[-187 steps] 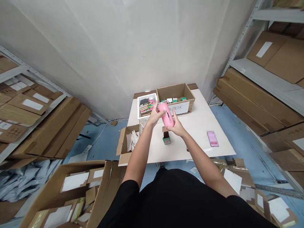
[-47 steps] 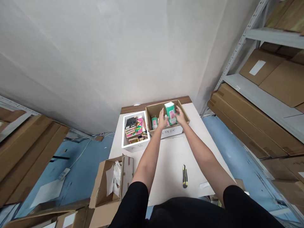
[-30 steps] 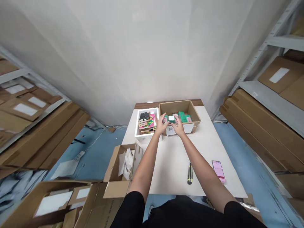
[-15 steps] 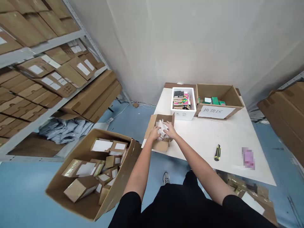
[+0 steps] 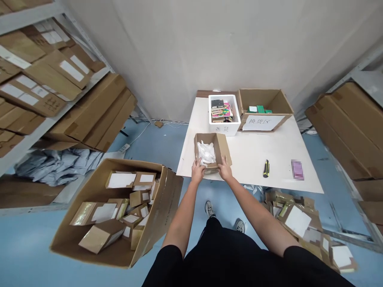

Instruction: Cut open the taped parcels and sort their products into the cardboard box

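A small open cardboard box (image 5: 223, 146) rests at the front left of the table, its right flap folded outward. Crumpled white wrapping (image 5: 206, 152) lies inside, and whatever may be under it is hidden. My left hand (image 5: 198, 171) grips the box's near left corner, fingers closed over the edge. At the near right corner, my right hand (image 5: 224, 169) holds the box by its wall and flap. A black and yellow utility knife (image 5: 266, 168) lies on the table to the right, apart from both hands.
Behind the box stand a white foam bin (image 5: 224, 128) of small packs and a labelled carton (image 5: 287, 111) with green boxes. A blurred pink item (image 5: 297, 170) lies on the table (image 5: 251, 155). A large carton (image 5: 167, 199) of parcels stands left; more parcels (image 5: 296, 221) lie right.
Both hands have come off the white wrapping and moved to the box's near corners. The box has turned and straightened on the table. The view has shifted too.
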`<state>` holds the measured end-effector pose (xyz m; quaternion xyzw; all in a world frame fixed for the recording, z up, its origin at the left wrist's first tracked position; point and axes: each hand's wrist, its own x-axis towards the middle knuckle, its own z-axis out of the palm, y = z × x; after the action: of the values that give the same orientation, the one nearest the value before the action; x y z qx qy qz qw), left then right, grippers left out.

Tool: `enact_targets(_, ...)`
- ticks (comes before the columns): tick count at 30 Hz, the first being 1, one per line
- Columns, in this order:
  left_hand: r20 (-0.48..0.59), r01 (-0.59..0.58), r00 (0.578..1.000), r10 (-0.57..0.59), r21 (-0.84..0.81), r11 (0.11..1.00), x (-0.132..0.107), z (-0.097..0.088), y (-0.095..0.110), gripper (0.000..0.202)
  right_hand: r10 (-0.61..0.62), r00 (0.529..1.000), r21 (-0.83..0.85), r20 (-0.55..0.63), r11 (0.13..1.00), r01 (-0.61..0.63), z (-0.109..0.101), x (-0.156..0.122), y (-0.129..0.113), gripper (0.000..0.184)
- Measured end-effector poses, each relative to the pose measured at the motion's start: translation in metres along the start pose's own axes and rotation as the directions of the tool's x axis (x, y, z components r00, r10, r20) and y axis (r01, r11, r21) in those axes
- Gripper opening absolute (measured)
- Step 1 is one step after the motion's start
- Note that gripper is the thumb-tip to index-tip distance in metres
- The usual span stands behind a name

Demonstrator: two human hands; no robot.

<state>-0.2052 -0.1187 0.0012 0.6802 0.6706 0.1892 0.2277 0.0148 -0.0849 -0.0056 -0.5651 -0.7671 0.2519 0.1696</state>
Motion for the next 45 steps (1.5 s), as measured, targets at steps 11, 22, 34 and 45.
enact_targets(11, 0.039, -0.380, 0.922, 0.385, -0.097, 0.920, -0.016, 0.080, 0.212, 0.019, 0.190, 0.884, 0.077, -0.427, 0.982, -0.174, -0.144, -0.175, 0.119, 0.018)
enact_targets(22, 0.311, -0.749, 0.498, 0.809, -0.317, 0.582, -0.145, 0.288, 0.508, 0.014, 0.606, 0.324, 0.244, -0.726, 0.668, -0.703, -0.242, -0.507, 0.248, 0.021)
enact_targets(34, 0.410, -0.763, 0.169, 0.896, -0.521, 0.382, -0.245, 0.351, 0.617, 0.057, 0.703, -0.021, 0.436, -0.711, 0.417, -0.798, -0.243, -0.648, 0.295, 0.064)
enact_targets(45, 0.186, -0.701, 0.625, 0.758, -0.294, 0.650, -0.101, 0.213, 0.477, 0.060, 0.410, 0.573, 0.168, -0.709, 0.888, -0.428, -0.274, -0.387, 0.238, 0.068)
